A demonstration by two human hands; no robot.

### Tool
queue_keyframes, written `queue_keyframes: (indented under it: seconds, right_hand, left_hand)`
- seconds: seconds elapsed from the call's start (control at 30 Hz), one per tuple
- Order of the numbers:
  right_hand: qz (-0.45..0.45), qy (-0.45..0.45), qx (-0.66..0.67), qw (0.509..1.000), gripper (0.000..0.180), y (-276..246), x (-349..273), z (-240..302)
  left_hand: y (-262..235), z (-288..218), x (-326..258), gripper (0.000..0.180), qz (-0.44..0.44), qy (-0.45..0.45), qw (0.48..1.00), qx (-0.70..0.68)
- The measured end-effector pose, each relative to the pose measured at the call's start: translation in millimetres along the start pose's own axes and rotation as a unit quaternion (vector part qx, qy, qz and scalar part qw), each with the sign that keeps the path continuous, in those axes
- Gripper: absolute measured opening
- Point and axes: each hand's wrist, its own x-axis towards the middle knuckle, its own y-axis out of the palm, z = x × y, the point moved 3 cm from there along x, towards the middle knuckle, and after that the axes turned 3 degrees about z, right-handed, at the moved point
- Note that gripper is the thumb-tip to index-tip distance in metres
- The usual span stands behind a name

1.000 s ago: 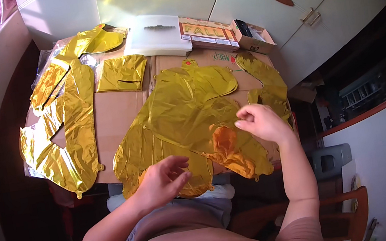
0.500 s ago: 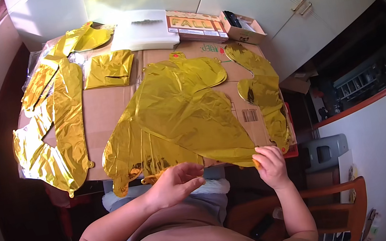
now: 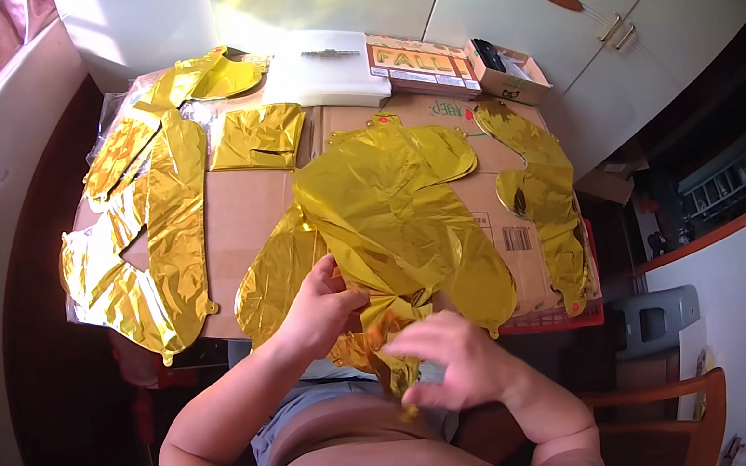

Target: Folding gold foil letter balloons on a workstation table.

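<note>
A large flat gold foil balloon lies across the middle of the cardboard, over another gold foil piece. At its near left edge my left hand has its fingers curled on the foil, pinching it. A crumpled gold end hangs over the front edge between my hands. Beside this crumpled part my right hand is slightly blurred, its thumb and fingers apart, with nothing visibly gripped. Part of the foil below is hidden behind my hands.
More flat gold balloons lie at the left and right of the cardboard. Behind are a folded gold piece, a white box, a printed box and a small open carton. A wooden chair stands at right.
My right hand has left the balloon's near right corner and moved left to the crumpled end. My left hand has come up onto the foil. The foil's near part is now bunched.
</note>
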Motion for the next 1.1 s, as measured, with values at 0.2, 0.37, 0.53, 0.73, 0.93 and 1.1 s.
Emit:
queue_keyframes:
  seconds: [0.2, 0.37, 0.53, 0.73, 0.93, 1.1]
  right_hand:
    - [-0.225, 0.307, -0.041, 0.924, 0.050, -45, -2, -117]
    - [-0.137, 0.461, 0.335, 0.810, 0.046, -58, 20, -156]
    - [-0.090, 0.417, 0.535, 0.729, 0.043, -40, 32, -161]
    - [-0.102, 0.364, 0.562, 0.735, 0.061, -25, 41, -142]
    - [-0.132, 0.280, 0.048, 0.950, 0.046, -34, 59, -156]
    - [-0.128, 0.160, -0.340, 0.918, 0.048, -44, 82, -192]
  left_hand:
    - [13, -9, 16, 0.049, -0.010, 0.044, 0.995, -0.092]
    - [28, -24, 41, 0.046, 0.053, 0.054, 0.986, -0.147]
    - [17, -28, 43, 0.048, 0.101, 0.021, 0.976, -0.193]
    - [-1, -5, 36, 0.044, 0.122, -0.052, 0.943, -0.306]
    - [-21, 19, 24, 0.049, -0.069, -0.010, 0.966, -0.249]
    - [-16, 18, 5, 0.079, -0.077, -0.011, 0.988, -0.131]
